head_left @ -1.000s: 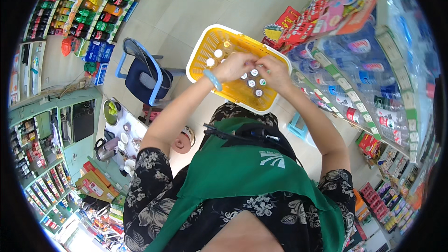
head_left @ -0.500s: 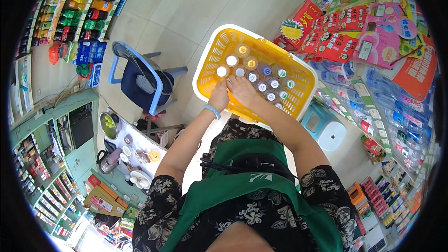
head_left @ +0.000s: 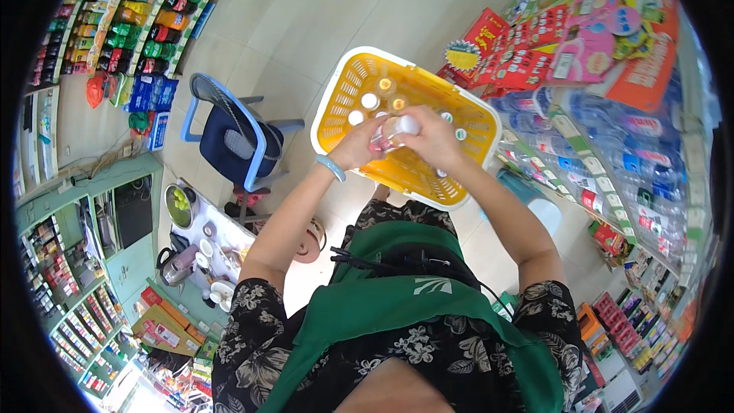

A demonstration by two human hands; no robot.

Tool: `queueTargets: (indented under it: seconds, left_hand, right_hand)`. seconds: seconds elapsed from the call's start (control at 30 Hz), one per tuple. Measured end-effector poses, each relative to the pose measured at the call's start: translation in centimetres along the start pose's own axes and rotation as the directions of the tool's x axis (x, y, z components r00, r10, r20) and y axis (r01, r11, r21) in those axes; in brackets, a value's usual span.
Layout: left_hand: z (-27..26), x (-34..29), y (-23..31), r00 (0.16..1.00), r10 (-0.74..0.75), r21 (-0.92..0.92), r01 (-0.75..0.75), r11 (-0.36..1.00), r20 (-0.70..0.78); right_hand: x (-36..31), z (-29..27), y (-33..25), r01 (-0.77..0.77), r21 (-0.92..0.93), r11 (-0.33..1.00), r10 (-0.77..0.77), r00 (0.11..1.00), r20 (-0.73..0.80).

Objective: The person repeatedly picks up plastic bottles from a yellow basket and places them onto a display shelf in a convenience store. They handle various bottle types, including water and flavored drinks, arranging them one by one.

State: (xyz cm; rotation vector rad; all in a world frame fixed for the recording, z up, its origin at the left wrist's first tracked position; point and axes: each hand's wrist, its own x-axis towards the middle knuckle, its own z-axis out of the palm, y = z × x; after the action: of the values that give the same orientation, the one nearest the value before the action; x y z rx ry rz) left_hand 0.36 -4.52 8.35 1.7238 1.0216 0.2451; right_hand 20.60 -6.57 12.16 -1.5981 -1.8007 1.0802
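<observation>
Above a yellow basket with a white rim (head_left: 333, 92), both hands grip a small clear bottle (head_left: 397, 128) with a whitish end and a pinkish tint. My left hand (head_left: 354, 147), wearing a pale bracelet at the wrist, is closed around its left side. From the right, my right hand (head_left: 437, 138) has its fingers wrapped on it. Several capped bottles stand upright in the basket; an orange-capped bottle (head_left: 386, 85) and a white-capped bottle (head_left: 369, 101) show near its far left. My hands cover many of the others.
To the left stands a blue chair (head_left: 233, 134), with a cluttered table (head_left: 218, 245) nearer me. Drink shelves (head_left: 141, 19) line the far left. On the right are red snack packs (head_left: 527, 46) over shelved water bottles (head_left: 642, 149). A blue-and-white stool (head_left: 539, 206) sits beside the basket.
My hands have risen from among the bottle caps and now hold one bottle above the basket. The basket appears slightly lower and further left in view.
</observation>
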Motion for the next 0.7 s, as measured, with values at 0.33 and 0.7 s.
queueTargets:
  seconds: [0.33, 0.7]
  left_hand:
    - [0.1, 0.9, 27.0, 0.912, 0.344, -0.402, -0.235, 0.885, 0.224]
    - [8.1, -0.5, 51.5, 0.376, 0.901, 0.069, -0.926, 0.371, 0.216]
  right_hand:
    - [-13.8, -18.7, -8.3, 0.242, 0.554, 0.796, 0.078, 0.867, -0.492]
    - [-28.7, -31.9, -15.5, 0.399, 0.24, 0.885, -0.072, 0.626, -0.776]
